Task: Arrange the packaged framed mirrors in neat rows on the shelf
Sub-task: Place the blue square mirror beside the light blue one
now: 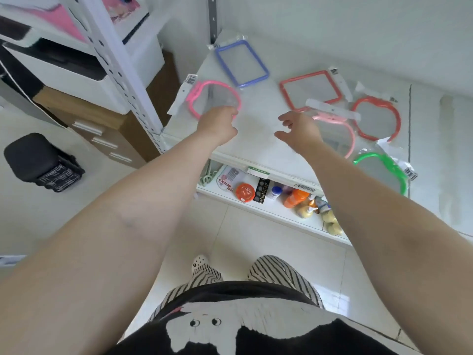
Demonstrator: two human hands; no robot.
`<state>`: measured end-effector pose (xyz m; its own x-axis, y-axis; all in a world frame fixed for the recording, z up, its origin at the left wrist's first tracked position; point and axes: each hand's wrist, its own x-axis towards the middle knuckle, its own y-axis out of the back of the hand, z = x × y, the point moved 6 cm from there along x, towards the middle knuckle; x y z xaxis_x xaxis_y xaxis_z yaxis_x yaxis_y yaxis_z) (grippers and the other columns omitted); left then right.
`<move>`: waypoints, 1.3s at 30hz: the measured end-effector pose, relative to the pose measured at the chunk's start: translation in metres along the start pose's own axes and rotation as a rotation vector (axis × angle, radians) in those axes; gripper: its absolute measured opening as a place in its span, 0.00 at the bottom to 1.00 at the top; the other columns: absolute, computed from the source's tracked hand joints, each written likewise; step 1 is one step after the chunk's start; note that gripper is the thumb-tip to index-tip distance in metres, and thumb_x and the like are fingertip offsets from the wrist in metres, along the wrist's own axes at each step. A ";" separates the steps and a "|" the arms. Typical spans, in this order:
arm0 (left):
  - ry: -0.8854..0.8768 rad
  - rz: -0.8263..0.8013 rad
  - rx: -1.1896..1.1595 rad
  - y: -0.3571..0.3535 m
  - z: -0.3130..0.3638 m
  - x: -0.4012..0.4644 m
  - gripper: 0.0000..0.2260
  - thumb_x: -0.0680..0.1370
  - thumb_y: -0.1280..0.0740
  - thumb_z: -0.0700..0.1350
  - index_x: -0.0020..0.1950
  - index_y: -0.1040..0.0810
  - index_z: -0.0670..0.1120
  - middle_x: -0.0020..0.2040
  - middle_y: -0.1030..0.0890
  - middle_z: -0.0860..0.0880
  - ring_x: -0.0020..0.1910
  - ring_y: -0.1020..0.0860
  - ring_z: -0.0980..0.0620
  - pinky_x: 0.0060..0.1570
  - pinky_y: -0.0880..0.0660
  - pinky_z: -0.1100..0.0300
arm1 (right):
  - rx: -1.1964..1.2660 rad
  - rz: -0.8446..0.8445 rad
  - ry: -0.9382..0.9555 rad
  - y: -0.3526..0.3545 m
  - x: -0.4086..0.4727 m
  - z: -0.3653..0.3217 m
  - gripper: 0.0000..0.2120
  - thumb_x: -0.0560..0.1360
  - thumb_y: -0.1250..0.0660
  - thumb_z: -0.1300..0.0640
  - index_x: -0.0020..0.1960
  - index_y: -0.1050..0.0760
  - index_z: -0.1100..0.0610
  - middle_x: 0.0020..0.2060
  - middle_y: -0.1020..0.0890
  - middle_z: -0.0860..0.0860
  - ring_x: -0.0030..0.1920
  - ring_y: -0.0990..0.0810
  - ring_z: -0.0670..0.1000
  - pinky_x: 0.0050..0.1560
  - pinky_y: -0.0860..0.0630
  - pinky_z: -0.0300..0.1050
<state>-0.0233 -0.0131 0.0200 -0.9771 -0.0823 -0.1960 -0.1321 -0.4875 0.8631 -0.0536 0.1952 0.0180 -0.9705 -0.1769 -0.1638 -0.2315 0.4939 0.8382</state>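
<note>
A person reaches over the shelf (256,147), left hand (217,124) gripping the pink round mirror (213,98) near its left edge, right hand (298,130) loose-fingered and empty, likely aligning it next with the blue mirror (242,62).

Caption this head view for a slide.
Left hand touches the pink round mirror; right hand hovers open over the shelf.

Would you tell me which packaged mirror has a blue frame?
The rectangular blue-framed mirror at the shelf's back left; the others are pink, red or green.
</note>
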 end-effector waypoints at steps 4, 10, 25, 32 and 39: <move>-0.020 -0.017 0.034 0.014 -0.015 0.029 0.19 0.74 0.35 0.42 0.65 0.25 0.51 0.61 0.20 0.47 0.60 0.24 0.42 0.56 0.27 0.55 | -0.003 0.008 -0.044 -0.008 0.019 -0.015 0.21 0.74 0.30 0.54 0.66 0.27 0.54 0.59 0.21 0.52 0.55 0.20 0.55 0.50 0.25 0.44; -0.040 0.040 0.026 0.032 -0.019 0.083 0.14 0.74 0.37 0.42 0.58 0.22 0.48 0.58 0.20 0.46 0.59 0.24 0.44 0.58 0.29 0.56 | 0.036 0.032 -0.071 -0.006 0.080 -0.030 0.21 0.73 0.29 0.54 0.65 0.26 0.55 0.59 0.20 0.52 0.57 0.21 0.52 0.54 0.26 0.42; 0.164 0.166 0.154 -0.001 -0.030 0.189 0.23 0.77 0.39 0.55 0.64 0.29 0.40 0.63 0.29 0.41 0.64 0.31 0.41 0.67 0.39 0.46 | -0.103 0.001 -0.083 -0.013 0.224 -0.025 0.22 0.75 0.32 0.54 0.68 0.29 0.58 0.62 0.23 0.56 0.63 0.24 0.55 0.62 0.30 0.44; 0.192 0.080 0.178 -0.028 -0.034 0.201 0.32 0.79 0.44 0.58 0.76 0.44 0.39 0.77 0.45 0.39 0.77 0.51 0.41 0.74 0.55 0.38 | -0.316 -0.082 -0.158 -0.035 0.256 -0.028 0.17 0.78 0.38 0.50 0.58 0.27 0.63 0.55 0.24 0.61 0.60 0.25 0.61 0.53 0.30 0.47; 0.211 0.077 -0.029 -0.020 -0.036 0.216 0.20 0.77 0.39 0.54 0.66 0.28 0.45 0.74 0.38 0.41 0.77 0.52 0.40 0.72 0.58 0.36 | 0.047 0.048 -0.295 -0.031 0.253 -0.019 0.08 0.75 0.33 0.55 0.47 0.29 0.59 0.41 0.26 0.57 0.39 0.26 0.56 0.35 0.33 0.43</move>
<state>-0.2256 -0.0527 -0.0565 -0.9273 -0.2984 -0.2260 -0.0509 -0.4977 0.8658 -0.2902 0.1192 -0.0398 -0.9565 0.0992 -0.2744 -0.1809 0.5361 0.8245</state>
